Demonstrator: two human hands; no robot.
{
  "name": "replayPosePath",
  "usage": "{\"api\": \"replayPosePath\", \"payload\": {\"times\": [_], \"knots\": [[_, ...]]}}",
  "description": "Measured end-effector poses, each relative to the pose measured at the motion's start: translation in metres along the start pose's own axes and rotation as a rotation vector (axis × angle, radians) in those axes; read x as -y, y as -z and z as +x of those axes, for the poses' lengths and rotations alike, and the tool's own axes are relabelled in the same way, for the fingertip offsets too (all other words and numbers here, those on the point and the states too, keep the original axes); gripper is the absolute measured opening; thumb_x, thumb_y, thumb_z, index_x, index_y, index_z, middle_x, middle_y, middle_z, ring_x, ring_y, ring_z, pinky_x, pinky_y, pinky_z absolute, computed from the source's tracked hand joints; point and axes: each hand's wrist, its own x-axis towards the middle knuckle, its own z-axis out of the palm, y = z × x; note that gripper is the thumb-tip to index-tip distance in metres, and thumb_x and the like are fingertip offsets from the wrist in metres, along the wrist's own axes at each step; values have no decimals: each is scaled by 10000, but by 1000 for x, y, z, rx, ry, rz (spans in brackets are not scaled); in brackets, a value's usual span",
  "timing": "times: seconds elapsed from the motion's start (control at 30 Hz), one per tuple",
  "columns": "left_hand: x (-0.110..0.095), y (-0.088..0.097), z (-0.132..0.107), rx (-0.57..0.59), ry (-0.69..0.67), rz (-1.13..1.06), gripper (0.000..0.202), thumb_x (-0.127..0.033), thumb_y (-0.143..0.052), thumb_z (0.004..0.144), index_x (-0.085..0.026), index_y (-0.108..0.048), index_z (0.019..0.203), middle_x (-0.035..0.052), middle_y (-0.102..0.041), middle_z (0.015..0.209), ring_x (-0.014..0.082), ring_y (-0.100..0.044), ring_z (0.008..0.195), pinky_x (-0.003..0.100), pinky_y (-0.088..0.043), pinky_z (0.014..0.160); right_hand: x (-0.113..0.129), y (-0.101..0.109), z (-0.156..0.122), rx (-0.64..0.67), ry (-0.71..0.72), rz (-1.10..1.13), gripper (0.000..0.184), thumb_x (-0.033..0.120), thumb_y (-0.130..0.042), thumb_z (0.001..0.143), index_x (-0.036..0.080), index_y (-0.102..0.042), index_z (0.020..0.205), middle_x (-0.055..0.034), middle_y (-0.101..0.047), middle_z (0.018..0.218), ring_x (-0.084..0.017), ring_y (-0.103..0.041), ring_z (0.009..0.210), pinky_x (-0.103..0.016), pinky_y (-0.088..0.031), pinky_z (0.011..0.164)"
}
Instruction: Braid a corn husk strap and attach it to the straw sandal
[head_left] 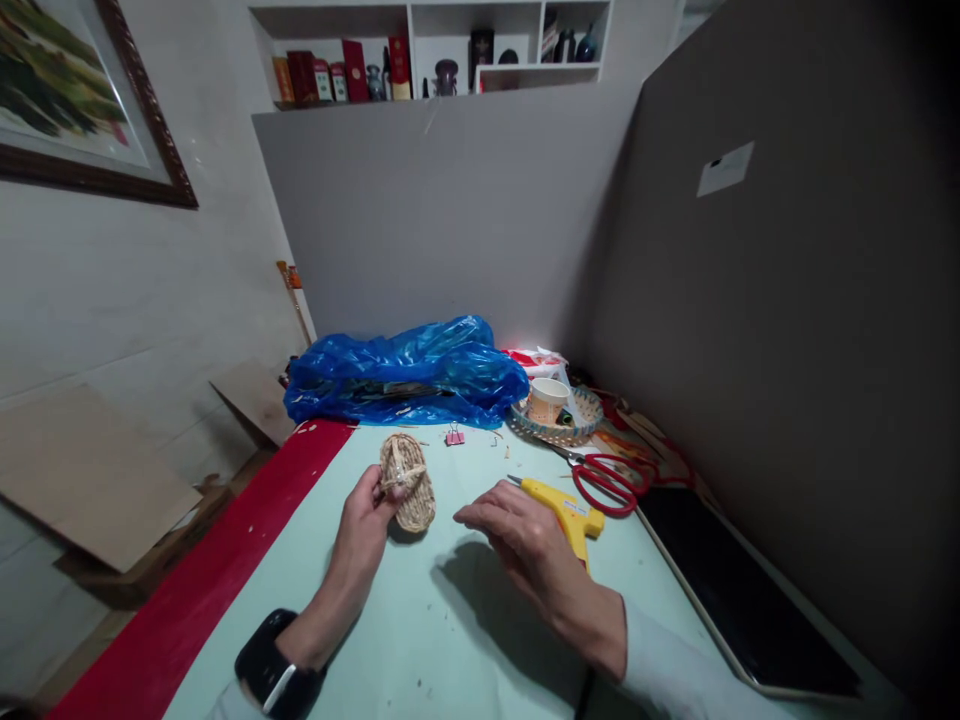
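Observation:
A small woven straw sandal (421,498) with a crossed strap is in my left hand (366,508), my thumb over its side near the strap. My left fingers behind the sandal are mostly hidden. My right hand (525,530) hovers above the table, apart from the sandal, its fingers stretched toward it with nothing visible in them. Just behind that hand lies a yellow glue gun (574,512), its handle partly covered by my wrist. Scissors with red handles (609,484) rest beyond the glue gun.
A blue plastic bag (397,372) lies across the back. A paper cup (548,400) stands in a woven basket (525,428) at the back right. A pink binder clip (455,437) lies behind the sandal. On the right are a black flat panel (739,590) and a grey partition (787,350).

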Motion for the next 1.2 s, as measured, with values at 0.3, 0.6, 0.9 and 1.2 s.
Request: {"api": "replayPosePath", "payload": {"times": [0.3, 0.6, 0.9, 1.2], "knots": [[-5, 0, -6, -35, 53, 101, 129, -289, -697, 783, -192, -612, 777, -36, -638, 724, 159, -575, 688, 237, -424, 616, -9, -10, 0, -13, -172, -25, 237, 10, -417, 877, 172, -566, 965, -72, -637, 885, -200, -564, 808, -335, -468, 716], [-19, -16, -26, 142, 194, 67, 271, -340, -708, 747, -198, -589, 945, 41, -712, 940, 237, -672, 887, 293, -550, 750, 10, -2, 4, -124, -319, 97, 248, 202, -613, 924, 184, -547, 1162, -20, -625, 898, -156, -557, 798, -297, -449, 765], [-15, -19, -36, 118, 328, 97, 493, -316, -748, 713, -221, -539, 1150, 70, -676, 1167, 263, -651, 1088, 289, -566, 884, 11, 2, 6, 58, -387, 184, 187, 205, -503, 976, 165, -657, 1074, -55, -624, 867, -159, -585, 802, -267, -453, 727], [-1, 21, -25, 185, -571, 785, 345, -306, -716, 778, -356, -623, 1107, 13, -629, 1145, 230, -646, 1004, 282, -596, 727, 12, -2, 5, -70, -354, 118, 159, 187, -552, 953, 134, -698, 986, -51, -668, 777, -140, -609, 691, -243, -445, 636]]}}
